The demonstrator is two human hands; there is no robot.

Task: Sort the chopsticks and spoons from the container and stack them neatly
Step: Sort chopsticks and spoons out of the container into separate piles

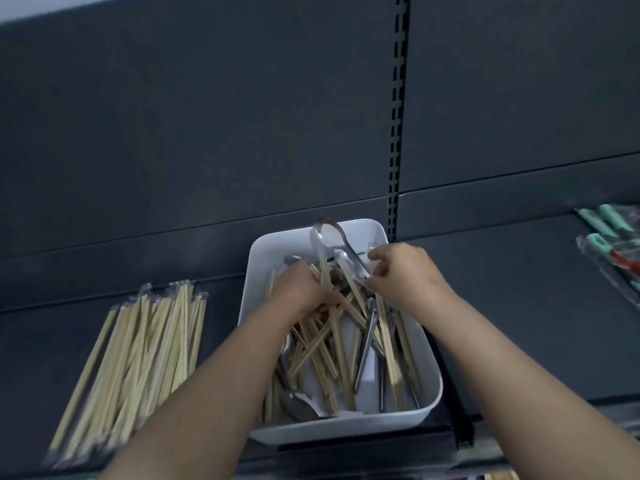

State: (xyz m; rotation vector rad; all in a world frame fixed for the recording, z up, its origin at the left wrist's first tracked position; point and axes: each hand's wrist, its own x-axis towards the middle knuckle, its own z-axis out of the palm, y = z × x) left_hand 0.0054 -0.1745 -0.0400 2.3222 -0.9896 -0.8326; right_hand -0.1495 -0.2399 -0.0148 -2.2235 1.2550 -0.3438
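Two hands work in a white container point(263, 258) of mixed chopsticks point(388, 341) and spoons point(363, 355) at the front of a dark shelf point(519, 306). The left hand point(304, 289) curls its fingers round a bunch of chopsticks in the heap, while the right hand point(405, 271) pinches the handle of a raised spoon point(325, 233). That handle crosses several sticks, so a quick pull would likely drag some over the rim. A hard tug might also shift the container, which sits near the shelf's front edge. A pile of wrapped chopsticks point(138, 358) lies well apart to the left. The left fingertips are buried in the heap, no stack of spoons shows, and the packets point(616, 237) at right are cut off and blurred.
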